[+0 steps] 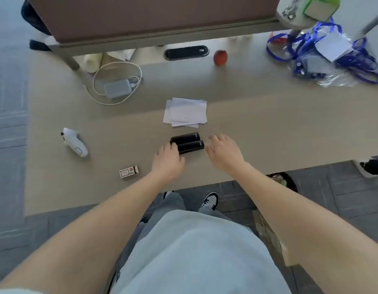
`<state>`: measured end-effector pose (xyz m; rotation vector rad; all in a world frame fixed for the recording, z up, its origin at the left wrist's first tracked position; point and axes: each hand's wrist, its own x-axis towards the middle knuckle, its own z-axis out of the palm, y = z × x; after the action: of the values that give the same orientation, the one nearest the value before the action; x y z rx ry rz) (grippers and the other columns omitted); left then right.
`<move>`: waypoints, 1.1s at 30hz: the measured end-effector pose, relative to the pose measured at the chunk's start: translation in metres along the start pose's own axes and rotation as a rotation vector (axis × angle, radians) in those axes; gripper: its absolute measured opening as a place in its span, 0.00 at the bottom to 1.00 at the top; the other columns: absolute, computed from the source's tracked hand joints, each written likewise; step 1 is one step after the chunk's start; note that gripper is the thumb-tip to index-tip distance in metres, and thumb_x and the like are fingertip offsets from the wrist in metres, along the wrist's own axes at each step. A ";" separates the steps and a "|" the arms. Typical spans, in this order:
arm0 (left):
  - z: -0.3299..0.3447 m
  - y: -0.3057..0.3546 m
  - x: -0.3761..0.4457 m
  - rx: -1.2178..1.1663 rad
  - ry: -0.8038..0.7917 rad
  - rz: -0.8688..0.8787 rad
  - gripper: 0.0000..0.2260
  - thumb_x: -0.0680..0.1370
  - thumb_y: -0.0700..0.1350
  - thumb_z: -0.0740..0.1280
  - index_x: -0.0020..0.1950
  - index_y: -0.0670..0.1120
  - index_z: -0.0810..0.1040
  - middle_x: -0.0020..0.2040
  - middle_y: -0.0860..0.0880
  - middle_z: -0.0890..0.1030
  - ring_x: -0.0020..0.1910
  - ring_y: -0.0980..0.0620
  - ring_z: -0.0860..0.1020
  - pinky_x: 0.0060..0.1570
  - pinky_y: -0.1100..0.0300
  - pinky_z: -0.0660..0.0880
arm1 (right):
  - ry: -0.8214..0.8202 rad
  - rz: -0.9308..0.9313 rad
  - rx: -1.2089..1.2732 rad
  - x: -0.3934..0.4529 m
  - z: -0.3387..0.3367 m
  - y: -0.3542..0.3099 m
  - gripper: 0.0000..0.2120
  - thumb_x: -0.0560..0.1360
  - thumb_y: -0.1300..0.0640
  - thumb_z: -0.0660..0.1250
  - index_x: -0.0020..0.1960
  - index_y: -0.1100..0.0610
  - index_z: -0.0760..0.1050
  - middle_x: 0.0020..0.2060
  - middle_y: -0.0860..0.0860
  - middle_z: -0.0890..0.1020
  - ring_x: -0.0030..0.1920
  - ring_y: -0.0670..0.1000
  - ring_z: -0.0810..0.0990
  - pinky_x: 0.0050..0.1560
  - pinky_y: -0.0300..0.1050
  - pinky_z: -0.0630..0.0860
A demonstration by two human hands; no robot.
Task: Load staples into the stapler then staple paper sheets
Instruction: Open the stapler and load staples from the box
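- Step in hand, by judgement: the loading stage, at its very start.
- Black stapler lying on the desk, just in front of the loose stack of paper sheets; looks like 2 dark bars side by side, possibly swung open, though too blurred to confirm.
- Left hand touching the stapler's left end; whether gripping or merely resting, cannot tell.
- Right hand just beside the right end, fingers relaxed, holding nothing.
- Small staple box to the left, apart from both hands, apparently untouched.
- Next, likely: steadying the stapler with 1 hand, fetching a strip from the box, seating it in the channel.
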<state>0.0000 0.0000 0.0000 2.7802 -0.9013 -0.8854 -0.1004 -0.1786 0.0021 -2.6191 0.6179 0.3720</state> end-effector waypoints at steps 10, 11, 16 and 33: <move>0.028 -0.021 0.019 -0.309 0.034 -0.112 0.13 0.80 0.43 0.61 0.62 0.40 0.71 0.59 0.40 0.74 0.59 0.39 0.73 0.50 0.47 0.74 | 0.022 -0.164 -0.005 0.024 0.042 -0.032 0.20 0.76 0.65 0.66 0.67 0.61 0.76 0.63 0.56 0.79 0.61 0.60 0.77 0.46 0.55 0.81; 0.031 -0.021 0.022 -0.352 0.048 -0.109 0.13 0.79 0.42 0.62 0.62 0.40 0.72 0.59 0.40 0.74 0.59 0.39 0.73 0.52 0.46 0.74 | 0.024 -0.167 -0.003 0.026 0.046 -0.033 0.20 0.75 0.65 0.66 0.67 0.61 0.76 0.63 0.56 0.79 0.62 0.60 0.76 0.45 0.56 0.81; 0.038 -0.025 0.028 -0.542 0.094 -0.144 0.16 0.78 0.39 0.62 0.66 0.42 0.76 0.59 0.40 0.77 0.57 0.39 0.76 0.54 0.47 0.75 | 0.036 -0.182 -0.015 0.034 0.056 -0.036 0.20 0.74 0.62 0.71 0.66 0.58 0.78 0.60 0.57 0.77 0.61 0.61 0.75 0.37 0.53 0.81; 0.100 -0.076 0.010 -0.572 0.357 0.117 0.09 0.77 0.37 0.68 0.57 0.41 0.80 0.50 0.48 0.76 0.47 0.49 0.75 0.48 0.49 0.75 | 0.283 -0.337 0.062 0.008 0.117 -0.037 0.15 0.74 0.60 0.74 0.60 0.58 0.80 0.54 0.52 0.83 0.51 0.57 0.78 0.38 0.50 0.81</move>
<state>-0.0105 0.0658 -0.1071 2.2585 -0.6202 -0.4984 -0.0940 -0.0977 -0.0904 -2.6713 0.2564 -0.1206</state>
